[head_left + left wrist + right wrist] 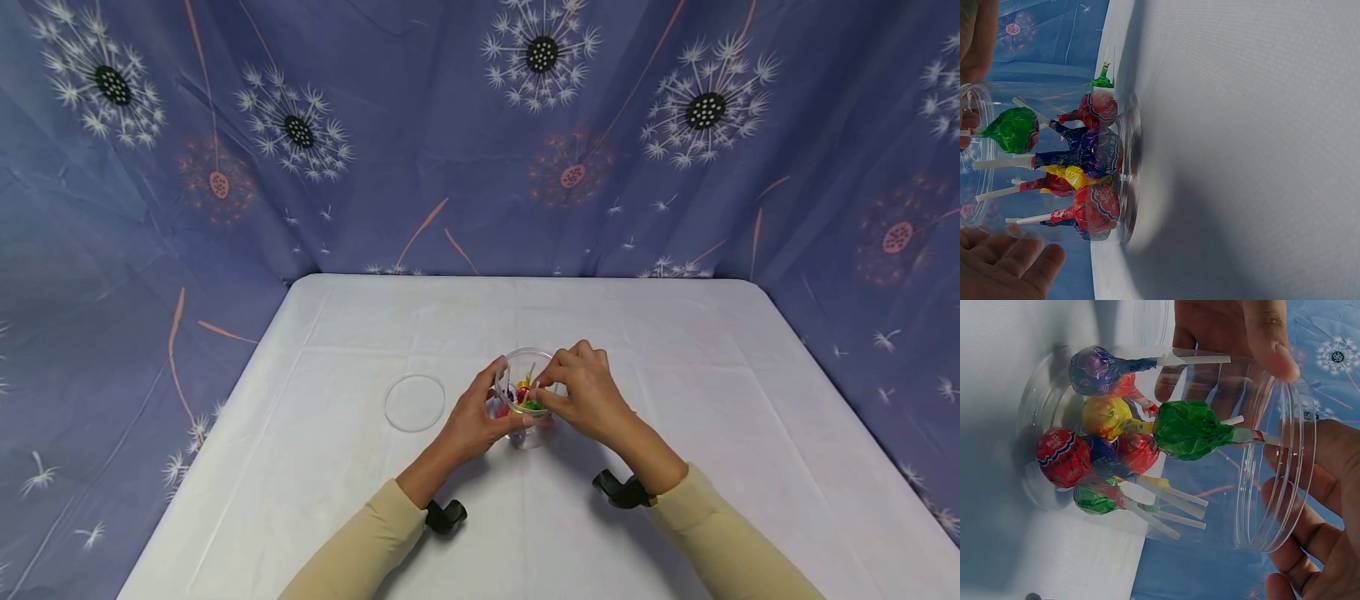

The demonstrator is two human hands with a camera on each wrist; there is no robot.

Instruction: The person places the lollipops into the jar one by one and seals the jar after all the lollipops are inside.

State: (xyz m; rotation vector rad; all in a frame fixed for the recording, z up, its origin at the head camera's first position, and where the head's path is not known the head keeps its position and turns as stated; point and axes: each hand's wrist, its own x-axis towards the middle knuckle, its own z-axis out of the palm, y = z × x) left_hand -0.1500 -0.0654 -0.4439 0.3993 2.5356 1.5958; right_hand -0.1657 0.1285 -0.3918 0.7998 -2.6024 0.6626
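A clear plastic jar [527, 360] stands on the white tablecloth with several wrapped lollipops [1094, 156] inside, red, blue, yellow and green. My left hand [504, 402] grips the jar's side, thumb on the far wall and fingers on the near one. My right hand [543, 392] is at the jar's mouth and pinches the stick of a green lollipop [1188, 429], whose head is inside the jar just below the rim and above the others. The green lollipop [1013, 130] also shows in the left wrist view, apart from the pile at the bottom.
The jar's clear round lid [415, 402] lies flat on the cloth to the left of my left hand. The white table [675, 333] runs to a rounded far edge against a blue dandelion-print curtain [420, 125] on three sides.
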